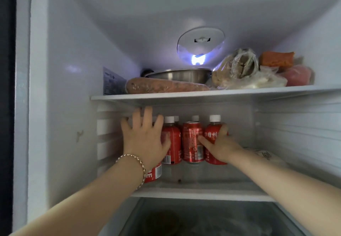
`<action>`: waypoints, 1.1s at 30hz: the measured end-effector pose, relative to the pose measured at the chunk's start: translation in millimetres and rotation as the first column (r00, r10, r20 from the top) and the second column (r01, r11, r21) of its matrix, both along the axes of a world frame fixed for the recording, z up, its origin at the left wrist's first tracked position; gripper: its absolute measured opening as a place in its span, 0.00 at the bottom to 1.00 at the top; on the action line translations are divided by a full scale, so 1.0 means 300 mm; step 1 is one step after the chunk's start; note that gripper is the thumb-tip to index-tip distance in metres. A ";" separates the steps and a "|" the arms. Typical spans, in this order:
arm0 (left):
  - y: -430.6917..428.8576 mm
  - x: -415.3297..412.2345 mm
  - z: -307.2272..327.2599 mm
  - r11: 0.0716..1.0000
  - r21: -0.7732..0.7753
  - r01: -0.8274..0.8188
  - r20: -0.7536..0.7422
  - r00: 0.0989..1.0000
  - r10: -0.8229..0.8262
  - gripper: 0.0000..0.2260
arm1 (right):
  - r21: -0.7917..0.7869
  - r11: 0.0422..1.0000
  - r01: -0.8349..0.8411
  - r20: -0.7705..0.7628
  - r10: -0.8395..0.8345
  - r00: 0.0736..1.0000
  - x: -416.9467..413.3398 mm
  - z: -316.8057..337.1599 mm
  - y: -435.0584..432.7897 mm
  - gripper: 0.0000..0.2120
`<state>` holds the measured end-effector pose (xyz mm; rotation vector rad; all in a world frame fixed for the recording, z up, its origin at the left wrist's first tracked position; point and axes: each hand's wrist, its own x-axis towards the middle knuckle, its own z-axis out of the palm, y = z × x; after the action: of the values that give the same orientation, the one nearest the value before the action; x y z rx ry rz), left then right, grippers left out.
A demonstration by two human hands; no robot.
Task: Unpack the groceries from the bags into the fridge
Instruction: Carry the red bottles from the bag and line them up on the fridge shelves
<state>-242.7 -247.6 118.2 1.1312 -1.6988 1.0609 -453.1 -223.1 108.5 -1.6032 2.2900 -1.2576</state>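
On the middle shelf (201,192) of the fridge, the step in hand looks like bunching the red drinks into a tight block toward the back-left. To do it well, I judge both palms should press low on the bodies rather than near the caps, sliding the row together so nothing topples, and leaving the 3 o'clock side of the shelf free for more groceries.

At 9 o'clock of the group, the left hand (145,141) is spread wide, fingers fanned upward and apart, its palm flat against the leftmost red containers; one red can with a barcode (154,174) shows beneath the wrist, which wears a gold bracelet (137,163). It is pressing, not clasping anything. Just right of it stands a red bottle with a white cap (171,143), then a red can (192,141) at the middle of the row, with more white caps behind.

At 3 o'clock of the row, the right hand (219,147) is curled about the rightmost red bottle (213,136), thumb lying across toward the can, fingers wrapped round the far side. It seems closed on that bottle.

On the top shelf (184,95), at 12 o'clock, lie a wrapped sausage-like roll (166,86), a steel bowl (179,75) and bagged foods (239,69).
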 end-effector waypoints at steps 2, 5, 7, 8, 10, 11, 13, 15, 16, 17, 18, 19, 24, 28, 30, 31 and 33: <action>-0.003 0.003 -0.001 0.999 0.021 -0.031 0.019 0.999 0.031 0.21 | 0.066 0.996 0.054 -0.103 -0.047 0.994 0.035 -0.017 -0.002 0.56; -0.014 0.012 0.000 0.987 0.147 -0.072 0.068 0.996 0.063 0.22 | 0.086 0.985 0.152 -0.239 -0.127 0.963 0.050 -0.031 0.007 0.57; -0.020 0.017 0.001 0.980 0.184 -0.081 0.073 0.995 0.069 0.23 | 0.084 0.975 0.206 -0.268 -0.177 0.947 0.057 -0.043 0.015 0.57; -0.013 0.018 0.001 0.966 0.242 -0.092 0.074 0.994 0.076 0.28 | 0.076 0.972 0.224 -0.279 -0.195 0.940 0.064 -0.048 0.020 0.56; -0.025 0.021 -0.028 0.925 0.355 -0.134 0.146 0.985 0.086 0.37 | 0.024 0.972 0.234 -0.325 -0.214 0.921 0.074 -0.052 0.035 0.55; -0.018 0.023 -0.044 0.896 0.410 -0.168 0.183 0.978 0.100 0.41 | -0.009 0.973 0.230 -0.355 -0.218 0.909 0.079 -0.050 0.040 0.53; -0.005 0.015 -0.064 0.877 0.422 -0.231 0.231 0.962 0.143 0.46 | -0.047 0.971 0.233 -0.416 -0.232 0.879 0.089 -0.043 0.050 0.48; -0.001 0.005 -0.066 0.867 0.412 -0.282 0.254 0.949 0.188 0.48 | -0.048 0.969 0.241 -0.459 -0.236 0.857 0.091 -0.043 0.050 0.44; -0.002 -0.001 -0.063 0.855 0.415 -0.310 0.264 0.941 0.212 0.49 | -0.046 0.970 0.238 -0.463 -0.231 0.856 0.089 -0.045 0.050 0.43; -0.001 -0.004 -0.059 0.841 0.428 -0.330 0.280 0.934 0.224 0.49 | -0.047 0.972 0.231 -0.461 -0.226 0.858 0.085 -0.046 0.051 0.42; 0.008 -0.008 -0.051 0.831 0.448 -0.330 0.281 0.934 0.220 0.49 | -0.051 0.973 0.224 -0.458 -0.222 0.861 0.080 -0.045 0.054 0.42; 0.010 -0.010 -0.054 0.826 0.475 -0.303 0.260 0.945 0.197 0.49 | -0.052 0.974 0.218 -0.461 -0.217 0.860 0.076 -0.045 0.056 0.41; -0.025 0.037 -0.072 0.907 0.415 -0.073 0.125 0.992 0.023 0.53 | -0.029 0.977 0.209 -0.458 -0.199 0.867 0.084 -0.034 0.071 0.40; 0.002 0.052 -0.053 0.874 0.477 -0.086 0.176 0.984 0.001 0.48 | -0.116 0.978 0.176 -0.527 -0.211 0.823 0.112 -0.027 0.125 0.31; 0.029 0.057 -0.043 0.822 0.549 -0.153 0.206 0.977 0.045 0.43 | -0.161 0.982 0.102 -0.583 -0.178 0.793 0.139 -0.034 0.165 0.23; 0.058 0.063 -0.037 0.805 0.560 -0.198 0.238 0.969 0.073 0.40 | -0.163 0.985 0.054 -0.605 -0.142 0.783 0.152 -0.039 0.183 0.20; 0.125 0.077 -0.040 0.797 0.562 -0.222 0.275 0.959 0.073 0.35 | -0.117 0.992 -0.043 -0.644 -0.043 0.763 0.177 -0.048 0.225 0.15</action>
<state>-219.4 -210.1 106.1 1.5978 -2.2589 0.7949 -399.9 -155.6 94.0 -2.3918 2.5954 -0.9483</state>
